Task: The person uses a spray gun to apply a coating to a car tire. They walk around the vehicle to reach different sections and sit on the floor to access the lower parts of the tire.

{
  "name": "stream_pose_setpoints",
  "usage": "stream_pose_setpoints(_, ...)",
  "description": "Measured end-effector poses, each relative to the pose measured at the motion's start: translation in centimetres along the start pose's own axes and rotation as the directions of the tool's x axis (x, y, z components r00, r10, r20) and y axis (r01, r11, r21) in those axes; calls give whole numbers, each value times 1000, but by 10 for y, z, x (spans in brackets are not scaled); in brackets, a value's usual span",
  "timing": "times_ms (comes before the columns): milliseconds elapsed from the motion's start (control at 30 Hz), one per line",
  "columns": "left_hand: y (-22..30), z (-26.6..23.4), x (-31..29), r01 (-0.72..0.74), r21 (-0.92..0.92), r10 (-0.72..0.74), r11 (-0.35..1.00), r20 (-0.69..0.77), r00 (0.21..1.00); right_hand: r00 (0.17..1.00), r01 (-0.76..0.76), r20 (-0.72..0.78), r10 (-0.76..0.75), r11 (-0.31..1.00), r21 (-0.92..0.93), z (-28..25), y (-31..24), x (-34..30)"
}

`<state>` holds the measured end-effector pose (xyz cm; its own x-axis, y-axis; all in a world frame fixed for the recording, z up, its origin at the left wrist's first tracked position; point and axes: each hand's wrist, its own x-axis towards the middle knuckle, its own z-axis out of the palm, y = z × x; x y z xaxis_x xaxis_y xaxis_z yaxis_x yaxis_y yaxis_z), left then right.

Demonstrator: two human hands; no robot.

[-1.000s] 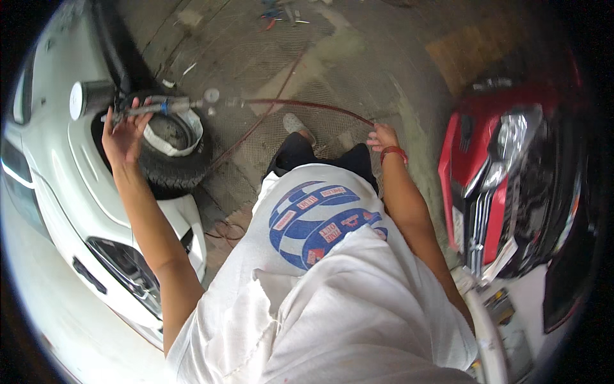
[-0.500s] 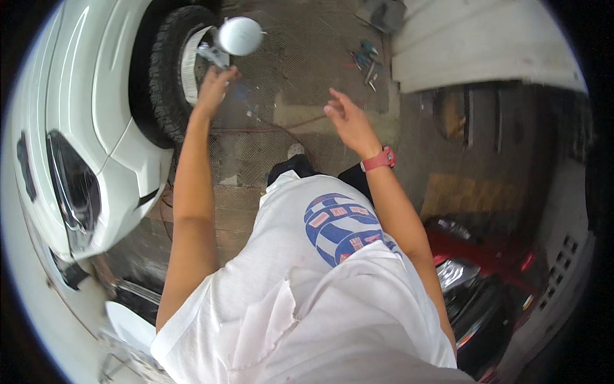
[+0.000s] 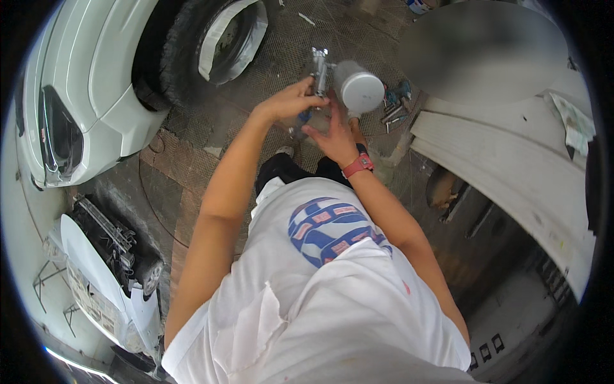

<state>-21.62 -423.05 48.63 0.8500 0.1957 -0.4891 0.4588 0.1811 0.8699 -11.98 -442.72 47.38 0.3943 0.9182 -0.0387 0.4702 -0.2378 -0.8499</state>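
A metal spray gun (image 3: 320, 69) with a white-lidded cup (image 3: 362, 91) is in front of me at the upper middle. My left hand (image 3: 289, 101) is closed round its handle, the thumb pointing right. Just below the cup is my right hand (image 3: 334, 136), its fingers stretched out and apart. Whether its fingertips touch the gun I cannot tell. A red watch (image 3: 358, 165) is on my right wrist.
On the left stands a white vehicle (image 3: 96, 83), its wheel (image 3: 224, 45) ringed with pale masking. A hose (image 3: 148, 198) curves over the floor. Several tools (image 3: 396, 105) lie right of the cup. A large pale panel (image 3: 499, 147) stands right; a blurred round patch covers its upper part.
My left hand has carried the spray gun rightward, away from the wheel. My right hand has come in beside it, below the cup. The view has turned.
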Motion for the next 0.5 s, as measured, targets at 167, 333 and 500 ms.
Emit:
stream_pose_setpoints(167, 58, 38, 92, 79, 49, -83, 996, 76, 994, 994, -42, -95, 57, 987, 153, -57, 63, 63)
stream_pose_setpoints(333, 86, 84, 179, 62, -93, -59, 994, 43, 997, 978, -18, -205, 50, 988, 155, -138, 118, 98)
stream_pose_setpoints(500, 143, 108, 236, 213, -182, -196, 960, 107, 975, 973, -97, -161, 163, 931, 352, -209, 149, 144)
